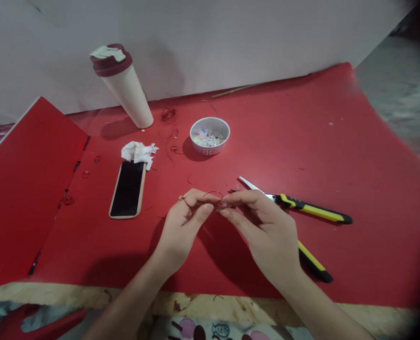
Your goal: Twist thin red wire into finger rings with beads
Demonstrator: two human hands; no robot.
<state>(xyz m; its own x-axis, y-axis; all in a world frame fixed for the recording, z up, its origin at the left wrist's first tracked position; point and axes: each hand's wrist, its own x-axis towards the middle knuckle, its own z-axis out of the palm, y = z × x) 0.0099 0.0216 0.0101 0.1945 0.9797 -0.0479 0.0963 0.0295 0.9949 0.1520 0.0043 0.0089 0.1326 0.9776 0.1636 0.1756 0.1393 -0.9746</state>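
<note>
Both of my hands meet low in the middle of the head view, over the red tabletop. My left hand (183,226) pinches a thin red wire (215,192) between thumb and forefinger. Opposite it, my right hand (266,226) pinches the same wire near a small clear bead (222,204). A loop of the wire arches above the fingertips. The fingers partly hide the bead. On a left finger sits a thin red ring (182,198). Scissors (291,202) with yellow and black handles lie spread apart beside and partly behind my right hand.
A perforated bowl (210,150) of small beads stands beyond my hands. To its left are a tangle of red wire (168,114), a tumbler (130,94), crumpled tissue (138,151) and a phone (127,189). Small wire rings (69,200) lie near the raised red panel (22,189).
</note>
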